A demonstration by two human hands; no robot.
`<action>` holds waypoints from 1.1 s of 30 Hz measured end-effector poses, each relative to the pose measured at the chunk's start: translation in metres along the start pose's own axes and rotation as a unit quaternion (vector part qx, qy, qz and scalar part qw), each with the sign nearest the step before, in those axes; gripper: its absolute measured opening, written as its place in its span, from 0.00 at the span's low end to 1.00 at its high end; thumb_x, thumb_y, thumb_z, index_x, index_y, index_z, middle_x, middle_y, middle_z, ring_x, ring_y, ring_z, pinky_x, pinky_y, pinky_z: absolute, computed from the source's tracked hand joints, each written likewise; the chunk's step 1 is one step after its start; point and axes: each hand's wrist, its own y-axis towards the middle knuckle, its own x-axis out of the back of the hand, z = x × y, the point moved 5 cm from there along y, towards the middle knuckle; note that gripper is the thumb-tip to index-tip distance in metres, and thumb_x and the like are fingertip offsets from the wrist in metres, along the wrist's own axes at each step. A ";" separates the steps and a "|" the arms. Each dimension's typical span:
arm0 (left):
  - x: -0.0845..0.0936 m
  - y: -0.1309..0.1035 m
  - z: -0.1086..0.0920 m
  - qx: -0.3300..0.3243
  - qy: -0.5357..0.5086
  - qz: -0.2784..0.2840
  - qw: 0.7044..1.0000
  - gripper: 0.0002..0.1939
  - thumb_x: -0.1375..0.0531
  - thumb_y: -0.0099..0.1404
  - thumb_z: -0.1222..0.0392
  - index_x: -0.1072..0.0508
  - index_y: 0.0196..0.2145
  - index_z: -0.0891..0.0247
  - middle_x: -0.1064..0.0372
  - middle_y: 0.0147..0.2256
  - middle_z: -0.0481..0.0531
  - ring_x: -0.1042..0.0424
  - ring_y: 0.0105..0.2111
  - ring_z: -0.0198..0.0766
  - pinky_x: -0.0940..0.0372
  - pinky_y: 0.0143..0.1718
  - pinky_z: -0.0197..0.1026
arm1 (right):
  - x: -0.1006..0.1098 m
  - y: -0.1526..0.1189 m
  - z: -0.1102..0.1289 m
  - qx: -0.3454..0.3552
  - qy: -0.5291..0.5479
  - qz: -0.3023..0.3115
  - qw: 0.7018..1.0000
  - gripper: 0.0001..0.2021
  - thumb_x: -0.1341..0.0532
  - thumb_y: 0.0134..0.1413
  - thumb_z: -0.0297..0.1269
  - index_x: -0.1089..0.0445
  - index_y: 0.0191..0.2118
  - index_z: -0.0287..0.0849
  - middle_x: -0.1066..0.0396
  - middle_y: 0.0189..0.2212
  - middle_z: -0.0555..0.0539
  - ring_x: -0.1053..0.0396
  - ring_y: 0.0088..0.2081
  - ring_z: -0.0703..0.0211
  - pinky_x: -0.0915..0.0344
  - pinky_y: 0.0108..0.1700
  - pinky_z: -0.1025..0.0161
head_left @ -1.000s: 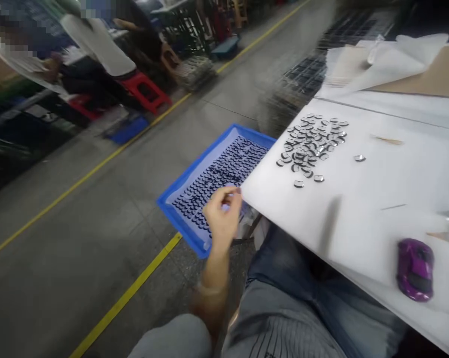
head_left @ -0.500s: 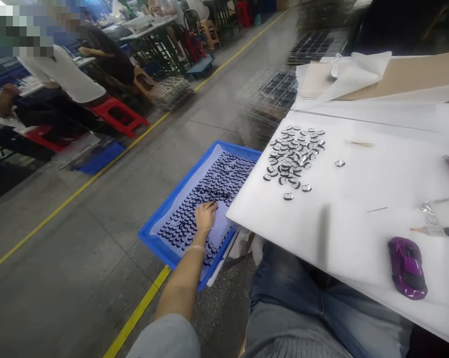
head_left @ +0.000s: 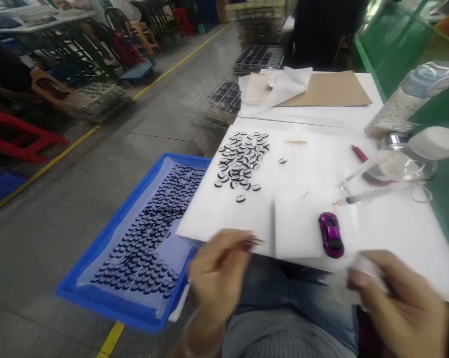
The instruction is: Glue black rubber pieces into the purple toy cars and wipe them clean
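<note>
My left hand point(head_left: 220, 271) is at the table's front edge, thumb and fingers pinched on a small thin dark piece point(head_left: 258, 241), too blurred to name for certain. At the lower right my right hand point(head_left: 399, 298), smeared by motion, is closed on a crumpled white cloth point(head_left: 339, 286). A purple toy car point(head_left: 331, 236) stands on the white tabletop between the two hands. Farther back lies a loose cluster of small, shiny, dark-edged pieces point(head_left: 242, 159). To the left and lower down, a blue tray point(head_left: 108, 311) holds rows of similar dark pieces on a pale liner.
On the right stand a clear bottle with a white cap point(head_left: 436, 144) and a patterned bottle point(head_left: 399, 104). A pencil point(head_left: 345, 201), a red pen-like tool point(head_left: 359, 153) and thin sticks point(head_left: 296, 142) lie on the table. Brown cardboard point(head_left: 332, 89) is at the back; a green partition point(head_left: 388, 59) borders the right.
My left hand has left the blue tray and come up right to the table edge, with a small piece pinched. My right hand has come into view with the cloth. The view has swung right.
</note>
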 end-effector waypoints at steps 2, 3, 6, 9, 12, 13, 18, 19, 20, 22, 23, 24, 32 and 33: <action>-0.058 -0.025 -0.034 0.030 -0.179 0.191 0.965 0.03 0.34 0.66 0.60 0.19 0.35 0.58 0.23 0.29 0.50 0.24 0.28 0.38 0.29 0.27 0.38 | -0.017 0.011 0.005 0.005 0.064 0.039 0.997 0.11 0.38 0.65 0.47 0.28 0.42 0.44 0.37 0.21 0.55 0.42 0.20 0.68 0.44 0.20 0.70; -0.078 -0.034 -0.047 0.049 -0.233 0.235 0.942 0.03 0.34 0.66 0.61 0.19 0.35 0.58 0.23 0.29 0.50 0.25 0.28 0.37 0.29 0.29 0.38 | -0.022 0.016 0.006 -0.008 0.098 0.045 0.994 0.11 0.39 0.65 0.46 0.28 0.41 0.44 0.39 0.20 0.55 0.44 0.19 0.67 0.46 0.20 0.70; -0.110 -0.042 -0.061 0.109 -0.329 0.260 0.901 0.03 0.31 0.64 0.61 0.22 0.36 0.58 0.27 0.29 0.48 0.28 0.30 0.35 0.30 0.34 0.37 | -0.021 0.023 0.003 -0.080 0.180 0.005 0.980 0.10 0.38 0.64 0.45 0.29 0.36 0.44 0.39 0.23 0.53 0.43 0.22 0.67 0.45 0.22 0.70; -0.122 -0.041 -0.058 0.131 -0.366 0.270 0.881 0.13 0.28 0.61 0.59 0.23 0.43 0.55 0.31 0.32 0.47 0.31 0.32 0.34 0.31 0.37 0.36 | -0.018 0.022 -0.003 -0.120 0.257 0.021 0.959 0.12 0.39 0.65 0.48 0.30 0.36 0.44 0.36 0.27 0.50 0.40 0.26 0.65 0.40 0.26 0.70; -0.129 -0.041 -0.054 0.104 -0.367 0.321 0.867 0.19 0.30 0.63 0.54 0.23 0.52 0.50 0.31 0.42 0.51 0.31 0.38 0.37 0.30 0.44 0.39 | -0.022 0.025 -0.004 -0.116 0.295 0.064 0.946 0.15 0.41 0.66 0.50 0.31 0.35 0.44 0.38 0.27 0.50 0.40 0.27 0.65 0.39 0.27 0.70; -0.130 -0.041 -0.053 0.096 -0.365 0.338 0.863 0.19 0.31 0.64 0.53 0.22 0.53 0.49 0.32 0.46 0.53 0.30 0.42 0.40 0.31 0.47 0.40 | -0.024 0.027 -0.002 -0.105 0.296 0.070 0.947 0.16 0.42 0.67 0.50 0.31 0.34 0.43 0.38 0.27 0.50 0.40 0.27 0.65 0.39 0.28 0.69; -0.132 -0.042 -0.047 0.109 -0.386 0.365 0.840 0.11 0.34 0.68 0.55 0.18 0.48 0.47 0.29 0.53 0.53 0.29 0.53 0.44 0.33 0.57 0.44 | -0.030 0.038 0.009 -0.056 0.243 0.042 0.967 0.19 0.44 0.68 0.48 0.35 0.28 0.41 0.40 0.23 0.52 0.43 0.25 0.65 0.41 0.27 0.69; -0.132 -0.041 -0.045 0.118 -0.401 0.363 0.833 0.10 0.34 0.68 0.55 0.18 0.47 0.48 0.27 0.51 0.53 0.28 0.52 0.43 0.33 0.57 0.43 | -0.031 0.040 0.009 -0.061 0.233 0.039 0.970 0.20 0.42 0.67 0.49 0.37 0.27 0.41 0.41 0.21 0.52 0.44 0.24 0.66 0.42 0.25 0.69; -0.132 -0.040 -0.044 0.132 -0.421 0.362 0.821 0.09 0.33 0.67 0.55 0.17 0.45 0.49 0.26 0.49 0.53 0.27 0.50 0.42 0.32 0.55 0.42 | -0.031 0.041 0.008 -0.069 0.228 0.040 0.970 0.22 0.40 0.65 0.50 0.38 0.25 0.41 0.42 0.20 0.53 0.45 0.23 0.66 0.44 0.24 0.69; -0.134 -0.038 -0.042 0.177 -0.468 0.365 0.785 0.07 0.32 0.65 0.54 0.17 0.42 0.51 0.23 0.44 0.52 0.24 0.45 0.39 0.30 0.50 0.39 | -0.029 0.041 0.005 -0.089 0.233 0.040 0.968 0.23 0.36 0.60 0.52 0.39 0.23 0.41 0.43 0.17 0.54 0.46 0.20 0.68 0.47 0.21 0.70; -0.135 -0.037 -0.041 0.207 -0.493 0.366 0.762 0.07 0.31 0.65 0.54 0.17 0.42 0.51 0.22 0.42 0.51 0.23 0.42 0.37 0.29 0.47 0.37 | -0.027 0.041 0.002 -0.097 0.238 0.029 0.966 0.22 0.34 0.58 0.52 0.38 0.24 0.41 0.42 0.16 0.54 0.46 0.19 0.68 0.48 0.19 0.70; -0.137 -0.036 -0.039 0.240 -0.513 0.364 0.740 0.07 0.30 0.64 0.53 0.17 0.41 0.51 0.21 0.39 0.50 0.23 0.39 0.35 0.28 0.45 0.35 | -0.022 0.041 -0.001 -0.103 0.239 0.005 0.965 0.20 0.32 0.56 0.51 0.35 0.26 0.41 0.38 0.17 0.53 0.44 0.18 0.68 0.47 0.19 0.70; -0.138 -0.032 -0.030 0.350 -0.519 0.321 0.711 0.14 0.26 0.55 0.47 0.16 0.35 0.57 0.22 0.33 0.51 0.22 0.35 0.35 0.26 0.41 0.35 | 0.013 0.051 0.017 0.178 0.054 -0.144 0.972 0.04 0.32 0.57 0.28 0.24 0.37 0.44 0.27 0.24 0.50 0.31 0.23 0.64 0.36 0.22 0.68; -0.138 -0.033 -0.030 0.351 -0.517 0.321 0.712 0.15 0.26 0.55 0.47 0.16 0.35 0.58 0.21 0.33 0.52 0.22 0.35 0.36 0.26 0.42 0.37 | 0.010 0.054 0.023 0.216 0.040 -0.125 0.968 0.06 0.34 0.58 0.26 0.23 0.38 0.44 0.26 0.27 0.49 0.29 0.25 0.62 0.33 0.24 0.67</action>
